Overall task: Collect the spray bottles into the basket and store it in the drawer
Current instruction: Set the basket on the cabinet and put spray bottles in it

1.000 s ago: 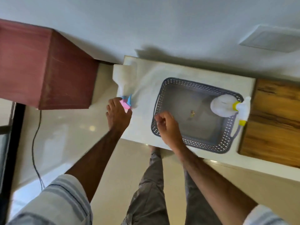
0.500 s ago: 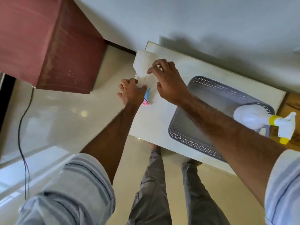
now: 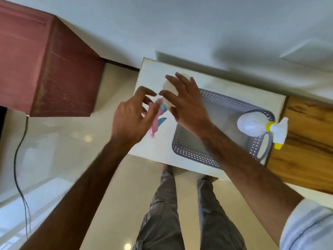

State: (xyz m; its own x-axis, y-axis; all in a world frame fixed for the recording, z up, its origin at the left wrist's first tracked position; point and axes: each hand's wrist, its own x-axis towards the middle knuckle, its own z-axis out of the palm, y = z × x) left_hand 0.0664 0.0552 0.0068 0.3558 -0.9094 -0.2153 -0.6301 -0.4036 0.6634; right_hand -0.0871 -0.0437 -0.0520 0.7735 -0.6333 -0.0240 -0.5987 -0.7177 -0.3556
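Note:
A white spray bottle (image 3: pixel 168 85) with a pink and blue spray head (image 3: pixel 156 123) is lifted just above the left end of the white counter (image 3: pixel 155 147). My right hand (image 3: pixel 185 101) grips its body from above. My left hand (image 3: pixel 132 115) is beside the spray head with its fingers spread and loose; the view is blurred there. To the right lies a grey perforated basket (image 3: pixel 191 152). A second white spray bottle (image 3: pixel 249 126) with a yellow collar lies across the basket's right end, its nozzle hanging over the rim.
A wooden surface (image 3: pixel 306 141) adjoins the counter on the right. A red-brown cabinet (image 3: pixel 45 69) stands at the left over the glossy floor, with a dark cable (image 3: pixel 18 159) trailing below it. My legs are under the counter's front edge.
My right hand left the basket rim and took the pink-headed bottle's body. The bottle has risen and shifted right toward the basket, and my left hand's fingers have loosened from the spray head.

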